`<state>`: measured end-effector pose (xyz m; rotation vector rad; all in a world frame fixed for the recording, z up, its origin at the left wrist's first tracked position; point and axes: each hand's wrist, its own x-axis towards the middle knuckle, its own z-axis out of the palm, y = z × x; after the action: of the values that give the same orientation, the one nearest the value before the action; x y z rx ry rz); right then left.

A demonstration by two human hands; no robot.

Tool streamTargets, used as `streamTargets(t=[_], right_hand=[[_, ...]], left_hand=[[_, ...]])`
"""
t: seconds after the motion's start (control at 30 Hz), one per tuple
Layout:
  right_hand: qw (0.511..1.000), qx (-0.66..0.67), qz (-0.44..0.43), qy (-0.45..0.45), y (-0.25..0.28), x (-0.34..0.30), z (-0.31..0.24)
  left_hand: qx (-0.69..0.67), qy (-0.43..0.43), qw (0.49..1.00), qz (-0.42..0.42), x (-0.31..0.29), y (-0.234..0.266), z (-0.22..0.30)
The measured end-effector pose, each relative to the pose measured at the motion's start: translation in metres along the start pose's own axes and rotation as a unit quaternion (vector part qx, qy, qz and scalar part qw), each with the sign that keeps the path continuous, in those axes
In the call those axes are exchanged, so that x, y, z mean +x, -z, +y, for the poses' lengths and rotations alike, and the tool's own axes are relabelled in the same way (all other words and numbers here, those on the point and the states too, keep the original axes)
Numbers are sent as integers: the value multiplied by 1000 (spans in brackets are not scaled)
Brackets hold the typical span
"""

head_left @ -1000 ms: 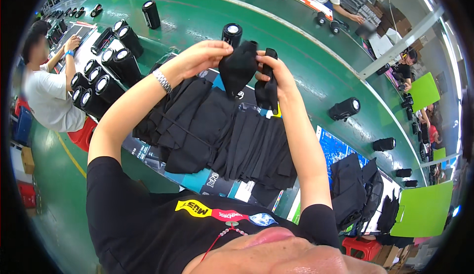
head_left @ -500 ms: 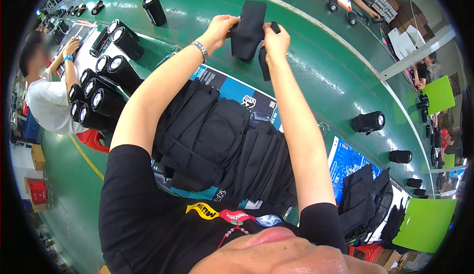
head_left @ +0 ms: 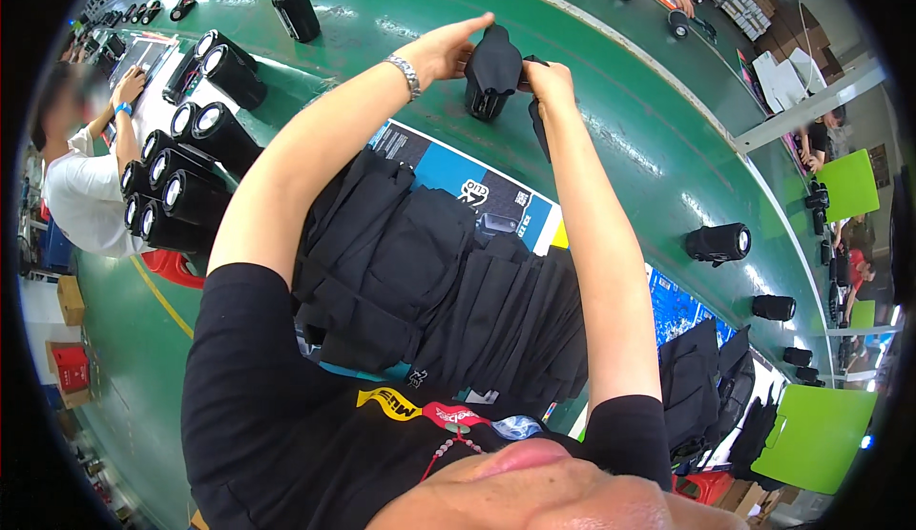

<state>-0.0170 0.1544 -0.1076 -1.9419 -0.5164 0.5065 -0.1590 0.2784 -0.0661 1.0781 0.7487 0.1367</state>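
Between my hands, at the far middle of the green bench, a black cloth pouch (head_left: 495,58) covers the upper part of a black cylindrical speaker (head_left: 485,104), whose lower end shows beneath it. My left hand (head_left: 450,50) grips the pouch's left side, thumb stretched to its top edge and the other fingers partly hidden. At the pouch's right side my right hand (head_left: 551,83) is closed on black cloth; a dark strip hangs below the fingers. Nearer to me lie several black cloth pouches (head_left: 420,253) in overlapping stacks on a printed blue-and-white sheet (head_left: 444,169).
Several black speakers (head_left: 186,196) stand grouped at the left, beside a seated person in white (head_left: 86,196). One speaker (head_left: 296,10) stands far left; another (head_left: 718,242) lies at the right. More black cloth (head_left: 689,382) is piled near a green chair back (head_left: 816,439).
The pouch was held up flat between my hands; now it has come down over a speaker. My left thumb has stretched upward, and my right hand has shifted slightly right and down.
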Motion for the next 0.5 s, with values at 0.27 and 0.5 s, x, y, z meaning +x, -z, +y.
streamTargets(t=[0.27,0.5], right_hand=[[995,-73,64,33,24,-44,3],[987,-130,83,35,-3,-66,30]], left_hand=[[11,-129,992,-11,24,-28,-53],[240,-349,905,42,90,13,-88]])
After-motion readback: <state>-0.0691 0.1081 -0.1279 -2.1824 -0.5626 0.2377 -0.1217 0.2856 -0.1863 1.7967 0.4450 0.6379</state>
